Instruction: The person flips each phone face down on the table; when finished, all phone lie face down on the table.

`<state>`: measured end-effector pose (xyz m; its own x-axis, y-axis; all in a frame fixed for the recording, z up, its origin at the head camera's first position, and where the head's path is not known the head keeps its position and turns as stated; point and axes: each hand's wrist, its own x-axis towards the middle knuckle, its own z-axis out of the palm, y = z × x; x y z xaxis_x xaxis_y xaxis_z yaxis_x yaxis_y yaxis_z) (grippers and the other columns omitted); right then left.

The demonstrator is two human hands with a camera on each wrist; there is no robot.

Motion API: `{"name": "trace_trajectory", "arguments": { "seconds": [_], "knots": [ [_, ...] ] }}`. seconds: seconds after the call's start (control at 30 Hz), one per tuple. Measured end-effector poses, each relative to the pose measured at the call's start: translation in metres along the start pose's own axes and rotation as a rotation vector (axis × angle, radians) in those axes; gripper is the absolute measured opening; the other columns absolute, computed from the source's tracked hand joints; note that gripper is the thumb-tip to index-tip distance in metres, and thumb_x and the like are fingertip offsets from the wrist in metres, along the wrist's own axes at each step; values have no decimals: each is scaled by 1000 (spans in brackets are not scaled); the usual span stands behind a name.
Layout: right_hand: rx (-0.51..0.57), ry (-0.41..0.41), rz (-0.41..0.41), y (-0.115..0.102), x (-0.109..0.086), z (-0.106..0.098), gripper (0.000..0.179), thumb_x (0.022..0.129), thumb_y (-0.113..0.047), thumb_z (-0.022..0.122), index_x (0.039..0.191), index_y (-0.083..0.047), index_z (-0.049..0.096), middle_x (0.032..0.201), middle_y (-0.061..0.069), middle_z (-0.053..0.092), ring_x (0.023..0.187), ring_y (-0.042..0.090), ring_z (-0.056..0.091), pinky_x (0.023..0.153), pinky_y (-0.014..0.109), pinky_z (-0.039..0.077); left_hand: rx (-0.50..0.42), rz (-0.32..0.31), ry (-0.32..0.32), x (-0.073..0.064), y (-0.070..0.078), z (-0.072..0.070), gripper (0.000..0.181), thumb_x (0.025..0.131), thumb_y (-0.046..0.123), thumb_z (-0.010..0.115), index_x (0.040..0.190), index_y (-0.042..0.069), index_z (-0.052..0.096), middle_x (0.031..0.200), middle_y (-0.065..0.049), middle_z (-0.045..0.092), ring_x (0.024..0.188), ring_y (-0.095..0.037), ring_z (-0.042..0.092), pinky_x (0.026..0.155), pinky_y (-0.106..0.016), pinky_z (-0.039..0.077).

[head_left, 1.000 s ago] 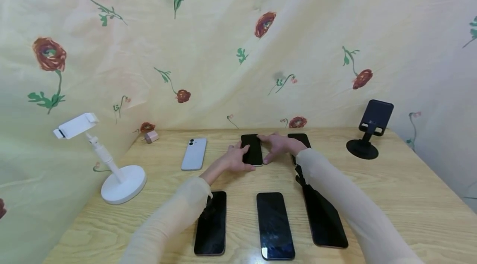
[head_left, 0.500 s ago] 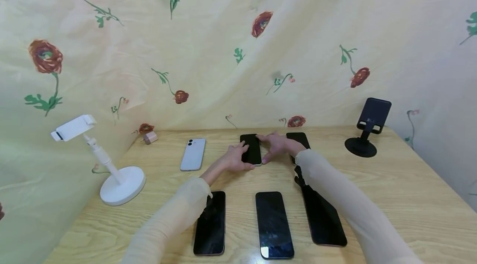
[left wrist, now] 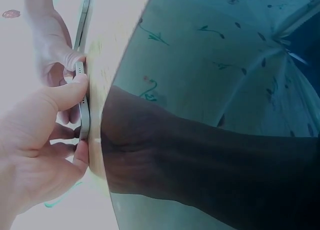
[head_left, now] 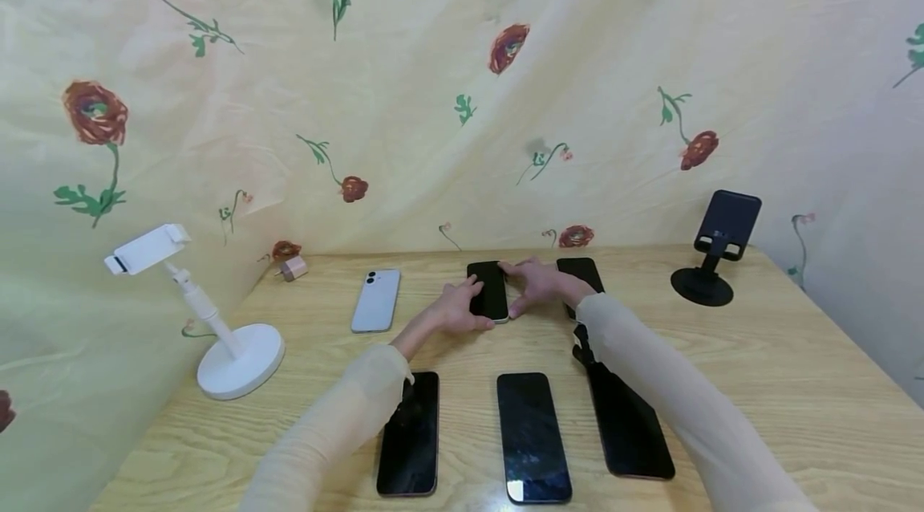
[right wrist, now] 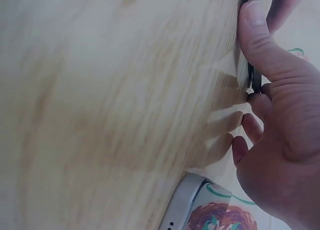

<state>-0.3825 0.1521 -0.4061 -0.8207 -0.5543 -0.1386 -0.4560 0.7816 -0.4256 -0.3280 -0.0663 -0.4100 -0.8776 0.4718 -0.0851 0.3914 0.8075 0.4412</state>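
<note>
A smartphone (head_left: 489,292), dark screen up, lies at the back middle of the wooden table. From its left, my left hand (head_left: 453,309) holds it, with the thumb at the near edge and fingertips over the left side. My right hand (head_left: 537,287) grips the right side, its thumb by the near corner and index finger by the far corner. Seen edge-on in the left wrist view, the phone (left wrist: 84,109) shows a silver rim between the two hands. In the right wrist view, the right thumb touches the phone's edge; its other fingertips are near the tabletop.
A pale phone (head_left: 376,301) lies back up at left. Another dark phone (head_left: 577,270) is partly behind my right wrist. Nearer lie dark phones at left (head_left: 422,448), middle (head_left: 532,440) and right (head_left: 631,432). A white stand (head_left: 241,359), pink charger (head_left: 292,268) and black stand (head_left: 711,255) flank them.
Both hands stay on the phone in almost the same pose. The whole head view shifts slightly; nothing on the table has visibly moved.
</note>
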Motion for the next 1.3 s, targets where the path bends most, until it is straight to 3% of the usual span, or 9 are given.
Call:
{"name": "trace_trajectory", "arguments": {
  "seconds": [0.37, 0.63, 0.87, 1.17, 1.3],
  "knots": [
    [29, 9, -56, 3, 1, -1, 106, 79, -34, 87, 158, -3, 24, 154, 23, 36, 140, 44, 28, 110, 55, 29, -9, 17, 7, 2, -1, 0, 82, 93, 33, 73, 154, -3, 32, 161, -21, 21, 139, -52, 25, 112, -51, 28],
    [121, -1, -110, 2, 2, -3, 106, 81, -30, 86, 157, 3, 20, 155, 27, 30, 143, 41, 27, 113, 53, 26, -59, 16, 10, -2, -1, -4, 82, 93, 32, 73, 154, -3, 31, 162, -21, 21, 141, -53, 22, 113, -53, 25],
    [171, 10, -141, 0, 1, -5, 107, 83, -28, 84, 157, 4, 16, 157, 29, 23, 143, 45, 23, 112, 56, 25, -101, 45, -5, -3, -2, -8, 78, 95, 28, 71, 158, 11, 30, 161, -23, 18, 142, -52, 20, 113, -55, 24],
    [207, 26, -154, -5, 2, -8, 104, 85, -26, 82, 158, 4, 14, 158, 29, 21, 144, 44, 22, 113, 55, 23, -135, 91, -4, -5, -5, -10, 76, 95, 23, 69, 159, 14, 28, 158, -30, 20, 137, -46, 35, 111, -51, 31],
    [198, 31, -146, -6, 3, -7, 104, 85, -27, 82, 158, 3, 14, 158, 29, 21, 144, 44, 22, 113, 56, 23, -159, 96, -8, -4, -6, -11, 74, 99, 31, 63, 160, 12, 27, 158, -32, 19, 137, -47, 35, 111, -51, 32]
  ]
}}
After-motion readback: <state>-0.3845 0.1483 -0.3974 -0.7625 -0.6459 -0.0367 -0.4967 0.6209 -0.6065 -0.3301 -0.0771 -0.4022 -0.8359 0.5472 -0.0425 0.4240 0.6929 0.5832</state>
